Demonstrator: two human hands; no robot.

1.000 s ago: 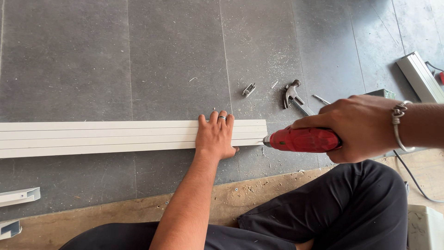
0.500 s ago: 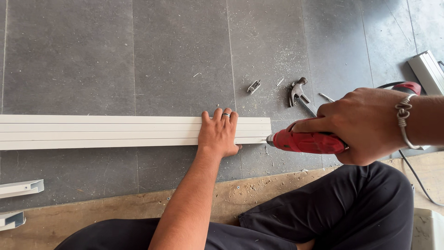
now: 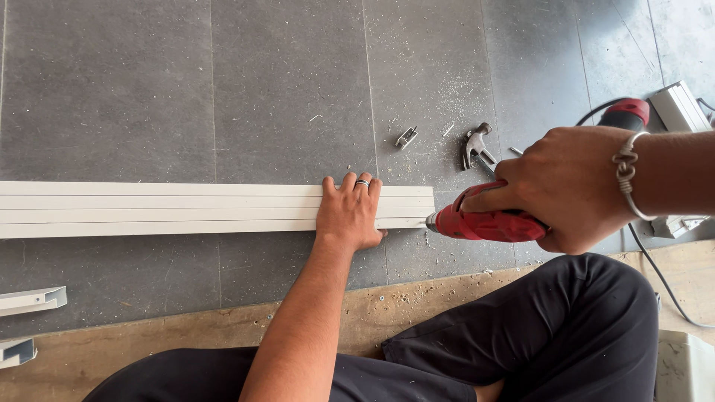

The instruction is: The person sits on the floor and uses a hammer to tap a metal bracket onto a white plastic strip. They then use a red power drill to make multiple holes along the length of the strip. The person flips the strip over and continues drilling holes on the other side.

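A long white ribbed profile (image 3: pixel 164 209) lies flat across the grey floor, its right end near the middle of the view. My left hand (image 3: pixel 350 214) presses flat on it close to that end, fingers spread, a ring on one finger. My right hand (image 3: pixel 570 186) grips a red power drill (image 3: pixel 488 222) held level, its tip touching the end face of the white profile. A bracelet sits on my right wrist.
A claw hammer (image 3: pixel 474 144) and a small metal bracket (image 3: pixel 406 136) lie on the floor beyond the drill, amid shavings. Short white channel pieces (image 3: pixel 31 299) sit at the left edge. A black cord (image 3: pixel 659 272) runs right. My dark-trousered legs fill the bottom.
The view has shifted slightly, so profile and hands sit a little lower right in frame. The drill tip stays against the profile's end; both hands keep their hold.
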